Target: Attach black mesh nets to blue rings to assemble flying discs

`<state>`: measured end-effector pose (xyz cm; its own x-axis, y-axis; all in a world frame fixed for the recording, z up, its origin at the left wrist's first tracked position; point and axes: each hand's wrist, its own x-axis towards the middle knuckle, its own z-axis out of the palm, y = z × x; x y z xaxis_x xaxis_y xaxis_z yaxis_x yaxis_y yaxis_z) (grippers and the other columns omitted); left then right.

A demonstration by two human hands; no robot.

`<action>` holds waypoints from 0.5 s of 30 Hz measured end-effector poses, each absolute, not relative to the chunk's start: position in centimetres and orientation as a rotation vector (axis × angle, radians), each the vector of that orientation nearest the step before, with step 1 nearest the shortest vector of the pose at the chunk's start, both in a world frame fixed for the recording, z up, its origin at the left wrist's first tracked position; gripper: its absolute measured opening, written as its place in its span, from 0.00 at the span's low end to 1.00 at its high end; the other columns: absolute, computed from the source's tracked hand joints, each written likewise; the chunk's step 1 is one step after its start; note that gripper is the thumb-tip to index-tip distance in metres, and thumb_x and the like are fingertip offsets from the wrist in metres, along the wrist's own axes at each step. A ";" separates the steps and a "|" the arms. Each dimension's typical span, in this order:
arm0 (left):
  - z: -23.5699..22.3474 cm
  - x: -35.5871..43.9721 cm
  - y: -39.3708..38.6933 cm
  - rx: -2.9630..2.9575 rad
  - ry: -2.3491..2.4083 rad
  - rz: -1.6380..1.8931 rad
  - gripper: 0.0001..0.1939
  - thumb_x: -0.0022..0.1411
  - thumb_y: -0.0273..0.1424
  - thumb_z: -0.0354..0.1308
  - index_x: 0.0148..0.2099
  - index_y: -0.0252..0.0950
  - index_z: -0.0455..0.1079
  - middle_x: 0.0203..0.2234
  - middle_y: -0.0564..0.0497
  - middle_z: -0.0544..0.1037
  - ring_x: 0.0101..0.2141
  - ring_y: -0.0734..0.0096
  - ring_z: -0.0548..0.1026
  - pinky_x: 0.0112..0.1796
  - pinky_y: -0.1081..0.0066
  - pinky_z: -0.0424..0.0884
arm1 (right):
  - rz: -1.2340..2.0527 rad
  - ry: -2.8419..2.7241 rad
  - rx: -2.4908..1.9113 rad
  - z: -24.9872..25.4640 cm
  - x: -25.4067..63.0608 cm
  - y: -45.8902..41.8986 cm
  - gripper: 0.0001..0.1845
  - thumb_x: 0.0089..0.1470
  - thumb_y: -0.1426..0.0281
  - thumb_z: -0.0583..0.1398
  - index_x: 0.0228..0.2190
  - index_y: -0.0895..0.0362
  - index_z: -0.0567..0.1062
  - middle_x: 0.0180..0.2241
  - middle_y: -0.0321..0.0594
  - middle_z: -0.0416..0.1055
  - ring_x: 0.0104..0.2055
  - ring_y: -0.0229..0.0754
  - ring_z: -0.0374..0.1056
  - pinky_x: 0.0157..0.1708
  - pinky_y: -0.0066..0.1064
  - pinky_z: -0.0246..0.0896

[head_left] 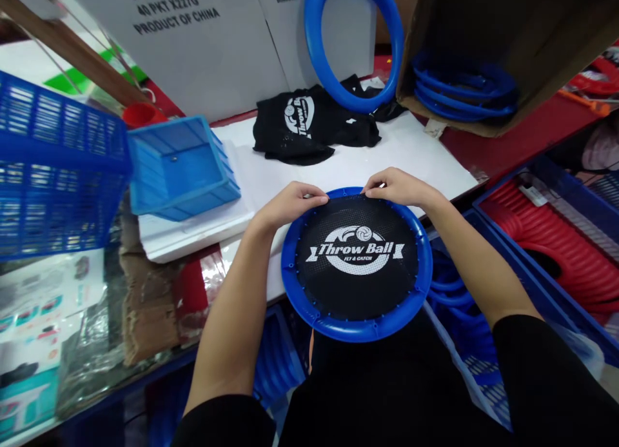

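Note:
A round throw-ball paddle (pixel 355 298) lies in front of me, a blue plastic ring with black printed mesh across it, its near edge against my body. At the far left of its rim is my left hand (pixel 294 202), thumb and fingers pinched at the mesh edge. My right hand (pixel 396 186) pinches the mesh edge at the far right of the rim. Behind the paddle lies a heap of loose black mesh pieces (pixel 309 124) with the same white print. Whatever sits between my fingertips is mostly hidden.
A blue ring (pixel 314 34) leans upright against white boxes (pixel 203 53). Several blue rings (pixel 464 92) sit in an open carton (pixel 556 79). At left are a light-blue bin (pixel 184 176) and a blue basket (pixel 58 169). Red rings (pixel 556 240) fill a crate at right.

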<state>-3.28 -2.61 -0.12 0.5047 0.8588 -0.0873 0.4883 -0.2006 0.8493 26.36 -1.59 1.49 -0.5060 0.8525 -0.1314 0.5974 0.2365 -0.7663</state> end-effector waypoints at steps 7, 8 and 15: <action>-0.2 -3.2 -2.6 1.864 1.113 0.500 0.14 0.63 0.41 0.62 0.39 0.37 0.82 0.38 0.46 0.86 0.40 0.61 0.80 0.48 0.60 0.75 | 1.043 -2.057 -1.384 0.4 25.8 -3.4 0.11 0.60 0.64 0.61 0.34 0.55 0.83 0.41 0.43 0.82 0.46 0.49 0.75 0.52 0.45 0.68; -0.2 -3.1 -2.7 1.868 1.126 0.503 0.14 0.64 0.40 0.61 0.39 0.37 0.82 0.38 0.46 0.86 0.41 0.61 0.80 0.48 0.60 0.75 | 1.027 -2.053 -1.385 0.3 25.7 -3.6 0.11 0.61 0.64 0.61 0.34 0.55 0.83 0.41 0.43 0.82 0.45 0.49 0.75 0.52 0.46 0.68; -0.2 -2.8 -3.1 1.861 1.181 0.584 0.12 0.64 0.39 0.62 0.39 0.37 0.83 0.39 0.46 0.87 0.43 0.60 0.81 0.49 0.61 0.75 | 1.006 -1.989 -1.257 -0.4 26.1 -4.0 0.10 0.59 0.61 0.63 0.34 0.54 0.82 0.41 0.43 0.79 0.45 0.48 0.73 0.51 0.44 0.68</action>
<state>-2.78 -3.11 -0.20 0.4487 0.8924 -0.0478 0.5040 -0.2085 0.8382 26.05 -4.04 -0.44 -0.3922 0.9170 0.0730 0.4846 0.2734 -0.8309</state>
